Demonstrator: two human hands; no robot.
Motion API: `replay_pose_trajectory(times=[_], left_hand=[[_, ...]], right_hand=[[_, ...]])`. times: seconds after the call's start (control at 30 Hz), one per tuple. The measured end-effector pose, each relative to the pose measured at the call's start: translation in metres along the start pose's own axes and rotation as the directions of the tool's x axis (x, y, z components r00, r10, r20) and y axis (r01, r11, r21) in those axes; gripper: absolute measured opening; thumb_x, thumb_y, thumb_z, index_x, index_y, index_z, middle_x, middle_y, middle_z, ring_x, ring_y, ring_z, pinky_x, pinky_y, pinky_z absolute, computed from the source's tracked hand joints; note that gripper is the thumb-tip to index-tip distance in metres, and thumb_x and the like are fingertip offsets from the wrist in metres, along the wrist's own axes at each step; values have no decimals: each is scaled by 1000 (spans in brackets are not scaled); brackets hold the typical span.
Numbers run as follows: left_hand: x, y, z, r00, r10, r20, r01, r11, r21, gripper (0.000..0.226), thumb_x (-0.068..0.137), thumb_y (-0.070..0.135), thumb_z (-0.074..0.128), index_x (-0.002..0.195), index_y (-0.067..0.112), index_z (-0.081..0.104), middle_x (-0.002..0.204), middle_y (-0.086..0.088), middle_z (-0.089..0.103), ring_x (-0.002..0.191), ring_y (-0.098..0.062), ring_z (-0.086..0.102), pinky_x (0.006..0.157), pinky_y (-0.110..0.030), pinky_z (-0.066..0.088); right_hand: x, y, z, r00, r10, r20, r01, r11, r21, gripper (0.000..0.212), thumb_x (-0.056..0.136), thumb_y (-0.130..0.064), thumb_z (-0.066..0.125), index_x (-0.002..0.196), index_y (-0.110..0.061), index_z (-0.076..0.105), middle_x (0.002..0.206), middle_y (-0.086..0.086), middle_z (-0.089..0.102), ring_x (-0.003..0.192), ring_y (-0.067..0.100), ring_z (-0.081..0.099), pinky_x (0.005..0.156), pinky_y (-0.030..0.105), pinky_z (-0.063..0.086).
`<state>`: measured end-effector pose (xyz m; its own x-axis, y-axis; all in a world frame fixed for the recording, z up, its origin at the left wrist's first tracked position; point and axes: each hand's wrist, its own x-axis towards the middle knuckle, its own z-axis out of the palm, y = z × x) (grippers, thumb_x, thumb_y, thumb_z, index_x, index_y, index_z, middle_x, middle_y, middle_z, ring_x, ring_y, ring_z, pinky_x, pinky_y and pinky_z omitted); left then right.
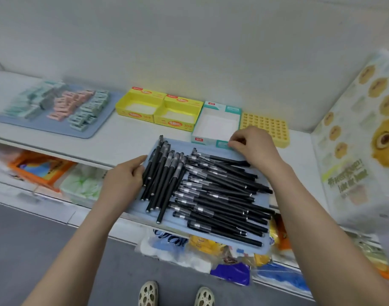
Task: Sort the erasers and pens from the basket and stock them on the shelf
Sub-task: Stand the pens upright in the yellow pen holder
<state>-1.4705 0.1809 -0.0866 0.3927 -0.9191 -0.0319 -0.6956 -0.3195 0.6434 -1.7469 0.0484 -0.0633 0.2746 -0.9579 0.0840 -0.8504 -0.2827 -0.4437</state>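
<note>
Dozens of erasers [56, 107] lie well left of the pen tray [233, 241]. The left hand [125, 177] presses straight, closed fingers on its left edge. Behind it stand two yellow boxes [140, 104], one white box [215, 124] and one holed rack [266, 127]. On it lie perhaps forty pens [211, 195]. The right hand [253, 146] curls over its far right corner. The tray overhangs the shelf [122, 138], so both hands should push it in level.
</note>
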Motion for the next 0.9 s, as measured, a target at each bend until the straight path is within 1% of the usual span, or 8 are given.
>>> replay_pose_trajectory(times=[0.17,0.27,0.37,0.53,0.63,0.73,0.83,0.9], left_hand=[[0,11,14,998,27,-56,-25,999,39,37,97,15,48,132,20,59,124,-10,65,116,-28,58,93,-34,43],[6,22,23,995,63,-81,-56,995,87,37,98,13,46,133,16,59,115,-16,67,107,-34,59,83,-33,42],[14,29,31,986,125,-113,-99,971,218,35,98,14,47,129,14,62,102,-23,62,97,-42,58,79,-42,44],[25,35,41,976,167,-139,-113,936,333,31,96,13,51,123,15,66,93,-24,60,88,-45,58,73,-44,44],[28,32,43,949,253,-188,-169,912,373,26,89,5,59,111,9,72,77,-24,56,69,-44,55,62,-44,44],[31,28,45,939,305,-160,-216,883,416,24,84,0,61,104,6,74,71,-24,54,63,-38,48,60,-44,41],[40,28,48,933,306,-192,-228,911,344,33,87,-3,52,115,3,68,83,-25,53,73,-41,51,64,-44,42],[45,37,47,902,389,-189,-317,892,323,39,86,-3,47,120,3,65,89,-24,54,77,-41,51,68,-44,42]], right_hand=[[-2,6,-16,995,-46,-88,52,997,58,13,90,-30,65,93,-21,74,90,-8,67,82,11,58,67,26,38],[-2,13,-16,997,-60,-57,62,997,44,13,88,-32,68,94,-23,75,90,-8,66,79,9,58,67,27,41],[-6,22,-13,997,-59,-46,64,990,124,23,87,-32,70,109,-25,72,95,-6,65,79,8,59,75,28,47],[-17,42,-12,988,29,-150,15,959,284,27,93,-29,61,119,-25,67,102,-9,66,85,4,57,71,9,39],[-29,55,-12,973,105,-204,-46,960,277,23,96,-26,56,115,-23,69,110,-7,67,94,6,57,80,17,42],[-37,60,-10,983,117,-144,-75,960,270,20,96,-27,56,108,-25,72,107,-9,68,92,5,56,83,21,43],[-39,54,-13,997,60,-45,-51,983,178,19,96,-32,55,101,-26,74,98,-9,65,91,8,56,81,27,44],[-40,50,-19,999,45,16,-47,989,140,21,95,-36,57,98,-26,75,88,-13,62,85,7,56,75,24,43]])
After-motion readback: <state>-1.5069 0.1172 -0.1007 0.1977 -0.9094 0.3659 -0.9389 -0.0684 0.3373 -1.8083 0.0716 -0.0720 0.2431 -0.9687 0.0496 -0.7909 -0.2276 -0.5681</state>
